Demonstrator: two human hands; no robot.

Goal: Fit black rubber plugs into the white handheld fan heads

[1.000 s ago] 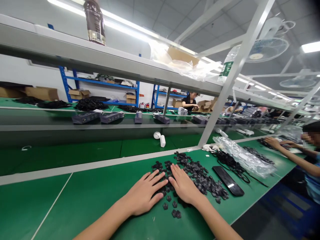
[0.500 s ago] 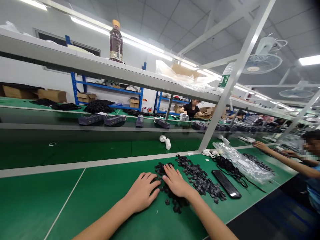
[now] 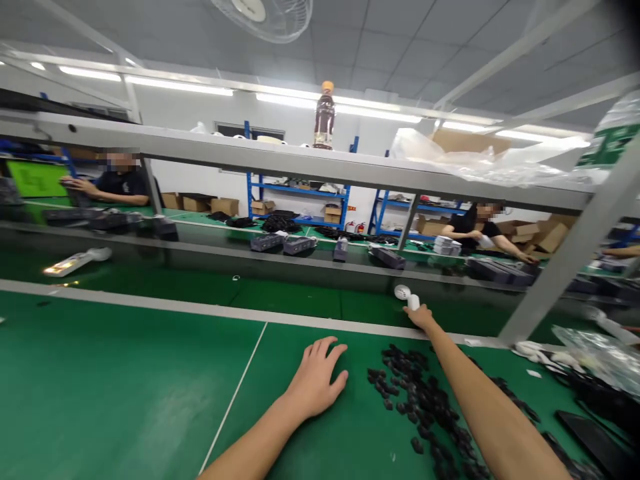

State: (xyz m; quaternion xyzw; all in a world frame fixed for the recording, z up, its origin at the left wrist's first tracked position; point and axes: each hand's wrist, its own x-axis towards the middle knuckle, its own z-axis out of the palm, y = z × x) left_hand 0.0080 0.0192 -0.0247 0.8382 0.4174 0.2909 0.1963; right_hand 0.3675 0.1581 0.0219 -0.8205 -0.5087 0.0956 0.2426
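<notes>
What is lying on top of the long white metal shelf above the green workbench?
A brown bottle with an orange cap stands on the long shelf, and clear plastic film lies further right. Brown cardboard shows behind it, its lower part hidden.

Parts pile [image 3: 420,400] right of your left hand [image 3: 317,380]
Pile sits on the desk [image 3: 125,373]; plastic bag [image 3: 600,357] further right, shelf [image 3: 300,163] beyond.

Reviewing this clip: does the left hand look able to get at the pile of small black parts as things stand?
Probably yes. The left hand lies open on the green mat, close to the left edge of the small black parts, with only bare mat between. The right forearm crosses the pile further right, clear of that path.
</notes>
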